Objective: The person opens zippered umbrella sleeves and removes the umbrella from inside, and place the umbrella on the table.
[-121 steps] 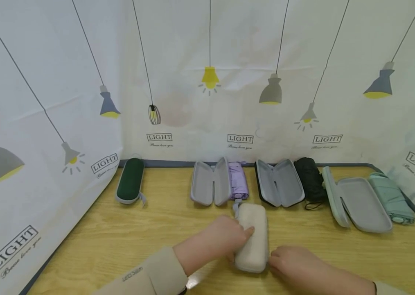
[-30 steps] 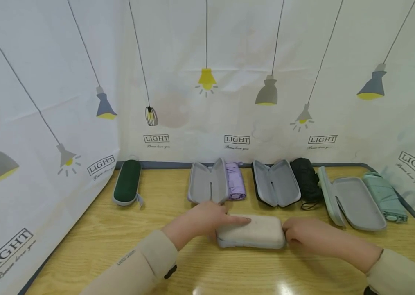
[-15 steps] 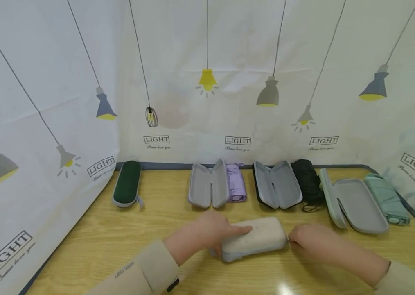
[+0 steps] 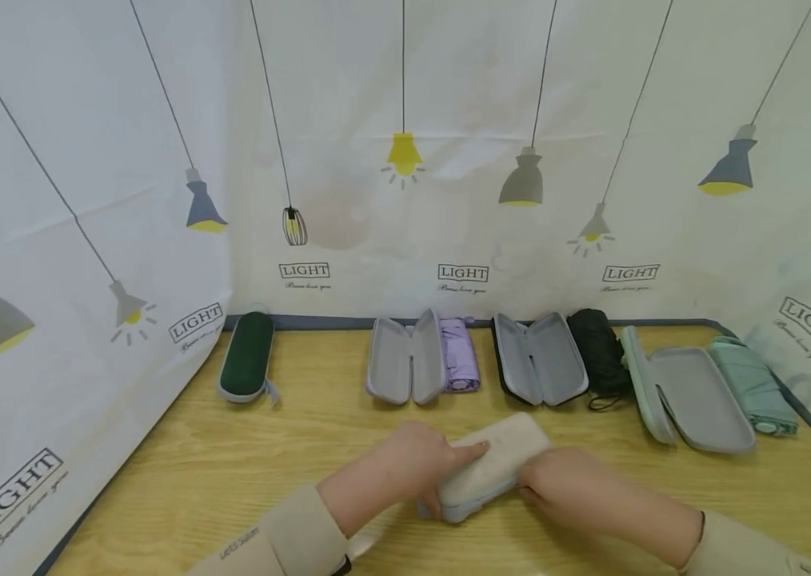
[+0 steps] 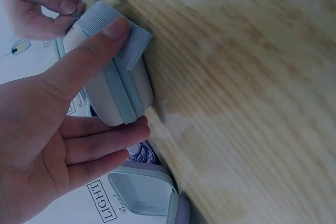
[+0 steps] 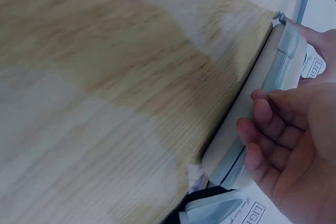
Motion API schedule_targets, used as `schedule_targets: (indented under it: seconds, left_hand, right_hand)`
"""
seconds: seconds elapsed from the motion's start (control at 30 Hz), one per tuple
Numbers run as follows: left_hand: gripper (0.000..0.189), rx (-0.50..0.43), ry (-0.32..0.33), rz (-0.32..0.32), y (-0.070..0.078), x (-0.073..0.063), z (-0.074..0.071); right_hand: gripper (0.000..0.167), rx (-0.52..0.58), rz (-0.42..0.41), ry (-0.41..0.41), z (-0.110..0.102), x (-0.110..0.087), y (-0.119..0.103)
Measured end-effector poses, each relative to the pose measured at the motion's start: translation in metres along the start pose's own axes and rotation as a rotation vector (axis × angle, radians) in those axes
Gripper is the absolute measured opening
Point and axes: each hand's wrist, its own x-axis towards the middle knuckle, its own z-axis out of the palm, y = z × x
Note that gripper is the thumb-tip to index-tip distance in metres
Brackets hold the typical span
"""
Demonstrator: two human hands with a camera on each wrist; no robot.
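A cream zip-up case (image 4: 497, 460) with a grey zip band lies slantwise on the table in front of me. My left hand (image 4: 416, 464) holds its near-left end; in the left wrist view the thumb presses the grey fabric tab (image 5: 131, 45) and the fingers lie against the opposite side. Along the case's long near side, my right hand (image 4: 567, 484) has thumb and fingertips pinched on the zip band (image 6: 278, 69), the zip pull itself hidden in the fingers. Beyond that pinch, toward the far end, a thin dark slit (image 6: 233, 167) runs between the zip edges.
Along the table's back edge sit a closed dark green case (image 4: 247, 354), an opened lilac-edged case (image 4: 391, 364), a folded purple umbrella (image 4: 459, 356), an opened black case (image 4: 560, 360), a black folded umbrella (image 4: 598, 352), an opened mint case (image 4: 708, 400) and a mint umbrella (image 4: 754, 388).
The case has turned from pointing away from me to sideways and now slantwise. My right hand has slid from its right end leftward along the near side; the left hand keeps its hold.
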Motion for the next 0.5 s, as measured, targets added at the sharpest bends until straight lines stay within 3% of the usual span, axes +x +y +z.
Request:
schedule_targets:
  seconds: [0.2,0.33,0.5]
  left_hand:
    - [0.107,0.074,0.067,-0.003,0.003,-0.005,0.006]
    - [0.106,0.060,0.085,-0.015,0.006,-0.011,0.008]
    - [0.108,0.078,0.103,-0.076,0.012,-0.016,0.009]
  right_hand:
    - [0.023,-0.014,-0.023,0.041,0.003,0.011,-0.005]
    - [0.026,-0.009,-0.031,0.075,0.007,0.016,-0.006]
    - [0.024,-0.038,-0.044,0.121,0.008,0.021,-0.008]
